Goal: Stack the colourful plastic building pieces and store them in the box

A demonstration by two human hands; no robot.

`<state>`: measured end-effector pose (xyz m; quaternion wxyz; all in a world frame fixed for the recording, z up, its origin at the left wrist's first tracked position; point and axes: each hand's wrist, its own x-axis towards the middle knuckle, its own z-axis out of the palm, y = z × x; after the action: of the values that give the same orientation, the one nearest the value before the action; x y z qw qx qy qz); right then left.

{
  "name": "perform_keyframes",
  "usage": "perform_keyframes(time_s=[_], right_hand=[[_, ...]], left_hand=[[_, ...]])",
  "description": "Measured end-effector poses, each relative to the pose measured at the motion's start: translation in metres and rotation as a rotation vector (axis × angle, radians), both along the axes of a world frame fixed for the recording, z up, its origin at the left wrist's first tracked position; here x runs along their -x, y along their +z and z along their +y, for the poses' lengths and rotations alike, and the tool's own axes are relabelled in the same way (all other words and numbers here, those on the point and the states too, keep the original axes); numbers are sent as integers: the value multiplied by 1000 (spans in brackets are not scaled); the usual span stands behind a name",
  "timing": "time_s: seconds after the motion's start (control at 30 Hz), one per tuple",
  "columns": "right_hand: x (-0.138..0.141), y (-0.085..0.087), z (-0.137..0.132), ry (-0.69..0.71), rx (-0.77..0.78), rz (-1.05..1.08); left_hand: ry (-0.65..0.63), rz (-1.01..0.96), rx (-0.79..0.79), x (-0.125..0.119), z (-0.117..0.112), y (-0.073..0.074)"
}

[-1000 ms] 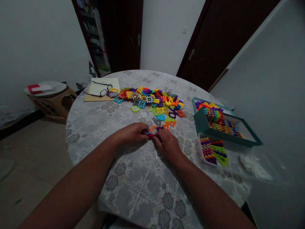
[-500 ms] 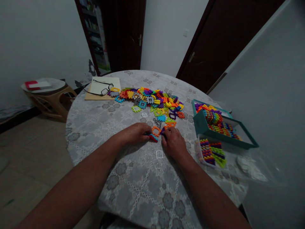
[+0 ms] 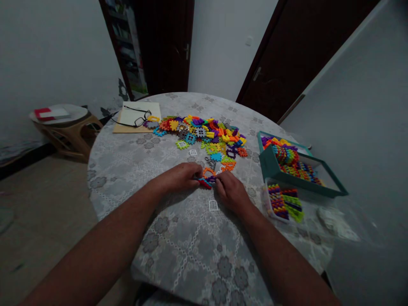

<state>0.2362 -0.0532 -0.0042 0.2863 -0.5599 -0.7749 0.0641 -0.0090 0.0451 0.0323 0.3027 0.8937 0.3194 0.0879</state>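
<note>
My left hand (image 3: 181, 177) and my right hand (image 3: 232, 192) meet at the middle of the round table (image 3: 134, 165). Between their fingertips is a small joined cluster of red, blue and purple interlocking plastic pieces (image 3: 206, 182). Both hands pinch it from either side, the fingers curled. An orange piece (image 3: 208, 172) lies just beyond the fingertips. A small white window-shaped piece (image 3: 213, 205) lies on the cloth just in front of my right hand. A wide scatter of loose coloured pieces (image 3: 207, 136) spreads farther back.
A teal box (image 3: 274, 170) with stacked coloured pieces stands at the right, a clear tray (image 3: 265, 199) of pieces in front of it. Glasses (image 3: 137, 120) rest on a notepad (image 3: 135, 126) at the back left. A low stool (image 3: 68, 131) stands left of the table.
My right hand has come back left to the cluster after drifting right, and both hands pinch it again. The cluster has shifted slightly away from me.
</note>
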Motion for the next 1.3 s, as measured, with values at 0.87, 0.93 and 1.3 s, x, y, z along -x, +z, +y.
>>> perform_keyframes(time_s=[0.87, 0.93, 1.3], right_hand=[[-33, 14, -14, -347, 220, -136], [-34, 14, -13, -342, 243, -59], [-15, 25, -11, -37, 137, 103]], left_hand=[[-89, 7, 118, -1, -7, 14], [-106, 7, 127, -1, -6, 12], [-79, -4, 95, -2, -4, 5]])
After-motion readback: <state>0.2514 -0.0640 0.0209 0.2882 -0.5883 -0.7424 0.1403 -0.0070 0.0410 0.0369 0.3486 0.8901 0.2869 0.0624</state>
